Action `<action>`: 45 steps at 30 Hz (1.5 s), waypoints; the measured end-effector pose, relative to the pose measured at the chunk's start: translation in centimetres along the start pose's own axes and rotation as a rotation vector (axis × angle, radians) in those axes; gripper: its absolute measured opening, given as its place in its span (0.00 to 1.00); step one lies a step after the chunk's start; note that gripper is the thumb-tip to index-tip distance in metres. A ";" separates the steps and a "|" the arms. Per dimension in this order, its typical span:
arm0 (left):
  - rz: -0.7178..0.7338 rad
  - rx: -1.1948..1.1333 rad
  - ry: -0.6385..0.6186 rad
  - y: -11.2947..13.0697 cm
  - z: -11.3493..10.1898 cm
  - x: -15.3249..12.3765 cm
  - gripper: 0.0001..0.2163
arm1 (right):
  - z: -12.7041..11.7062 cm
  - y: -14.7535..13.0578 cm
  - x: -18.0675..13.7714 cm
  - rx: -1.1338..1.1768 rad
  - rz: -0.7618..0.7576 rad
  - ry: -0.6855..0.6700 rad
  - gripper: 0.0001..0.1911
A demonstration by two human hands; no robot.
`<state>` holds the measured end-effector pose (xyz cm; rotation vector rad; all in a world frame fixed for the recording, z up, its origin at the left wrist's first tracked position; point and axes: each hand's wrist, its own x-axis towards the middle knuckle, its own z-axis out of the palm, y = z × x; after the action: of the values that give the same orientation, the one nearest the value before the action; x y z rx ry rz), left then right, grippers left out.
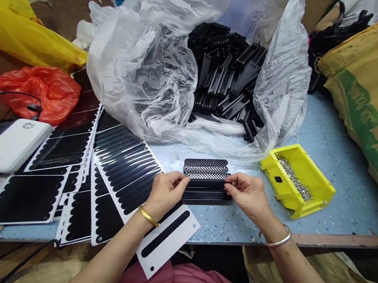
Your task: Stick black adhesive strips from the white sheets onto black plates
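Note:
My left hand (165,195) pinches the left end of a long black bar (206,183), and the thumb and fingertips of my right hand (250,198) close on its right end. Just behind it lie several similar bars (206,163) side by side, with a perforated lattice pattern on top. A plain dark bar (208,196) is on the table in front of the held one. Below my left hand, a white backing sheet (164,245) carries one black rounded strip and juts over the table edge.
A large clear plastic bag (142,70) full of black bars (225,79) stands behind. On the right is a yellow bin (321,191) of small metal parts. Black sticker sheets (126,166), a white power bank (10,146) and a red plastic bag (38,91) occupy the left.

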<state>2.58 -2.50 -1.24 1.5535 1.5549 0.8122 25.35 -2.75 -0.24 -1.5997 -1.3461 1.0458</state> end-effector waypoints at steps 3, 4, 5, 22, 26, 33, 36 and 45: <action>0.025 0.026 0.012 -0.3 0.3 0.1 0.12 | -0.2 -0.2 0.0 0.024 0.007 0.001 0.03; 0.032 0.025 0.008 -0.4 0.3 0.2 0.12 | -0.3 -0.4 0.0 0.047 0.016 -0.005 0.03; 0.040 0.024 0.002 -0.5 0.3 0.3 0.12 | -0.5 -0.5 0.1 0.079 0.031 -0.015 0.05; 0.109 0.120 0.004 -0.7 0.0 0.4 0.14 | -1.9 -3.6 0.5 0.116 0.153 -0.158 0.07; 0.115 0.127 0.007 -0.7 0.0 0.4 0.14 | -1.6 -3.0 0.9 0.043 0.176 -0.146 0.05; 0.124 0.153 0.003 -1.0 0.0 0.3 0.14 | -1.6 -3.5 0.8 -0.495 -0.168 -0.077 0.06; 0.122 0.161 0.002 -1.1 0.0 0.4 0.14 | -1.7 -4.4 0.4 -0.612 -0.258 -0.103 0.08; 0.113 0.152 -0.007 -1.1 0.1 0.5 0.14 | -1.9 -3.5 0.6 -0.417 -0.190 -0.068 0.05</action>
<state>2.11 -2.10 -2.23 1.7652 1.5663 0.7638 26.01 -1.78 3.61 -1.6964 -1.8140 0.7420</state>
